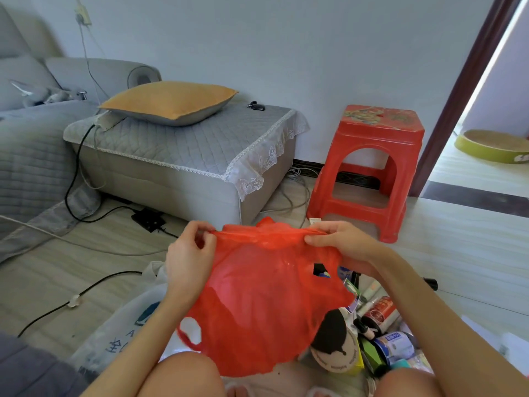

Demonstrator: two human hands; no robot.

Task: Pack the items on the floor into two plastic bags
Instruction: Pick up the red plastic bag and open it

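Note:
I hold a thin red plastic bag (257, 305) up in front of me, stretched by its top edge. My left hand (189, 256) pinches the left end of that edge and my right hand (340, 245) pinches the right end. The bag hangs down over my knees, its handle holes showing. A white plastic bag (120, 333) with blue print lies on the floor at my left. A heap of items (378, 333) lies on the floor at my right: cans, small boxes, a round black-and-cream pouch, partly hidden by the red bag and my right arm.
A red plastic stool (369, 170) stands against the wall ahead on the right. A grey ottoman (183, 164) with an orange pillow sits ahead on the left beside a sofa. Black cables (86, 290) and a power adapter trail over the floor. A doorway opens at far right.

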